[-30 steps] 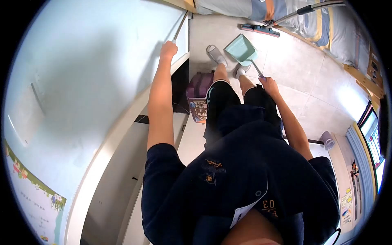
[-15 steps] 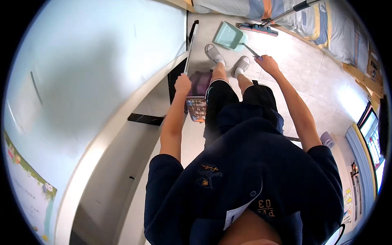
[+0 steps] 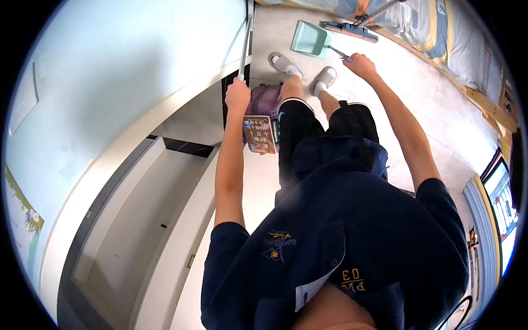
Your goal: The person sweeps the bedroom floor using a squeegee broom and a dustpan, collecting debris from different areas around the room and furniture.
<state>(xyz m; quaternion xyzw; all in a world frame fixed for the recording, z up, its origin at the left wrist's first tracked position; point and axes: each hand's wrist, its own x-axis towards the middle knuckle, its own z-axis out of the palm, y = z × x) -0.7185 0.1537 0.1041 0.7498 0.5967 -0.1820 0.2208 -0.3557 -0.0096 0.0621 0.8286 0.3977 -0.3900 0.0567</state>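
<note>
My left hand (image 3: 237, 95) is closed round the end of a thin grey handle, apparently a broom (image 3: 245, 49), which reaches forward along the edge of the pale blue door-like panel. Its far end does not show clearly. In my right hand (image 3: 362, 66) is the short handle of a light green dustpan (image 3: 309, 39). The pan lies on or just above the floor, beyond my grey slippers, with its open side facing away to the left. A flat mop head (image 3: 352, 31) rests just right of the dustpan, near the bed.
A bed with striped bedding (image 3: 440, 33) runs along the right. Beside my left leg are a purple bag (image 3: 266, 99) and a book (image 3: 259, 133). An open cabinet compartment (image 3: 148, 203) is at lower left. Pale tiles (image 3: 418, 104) cover the floor.
The view has shifted a little. My left hand has moved forward with the broom, whose dark tip no longer shows clearly. The dustpan remains near the mop head, still in my right hand.
</note>
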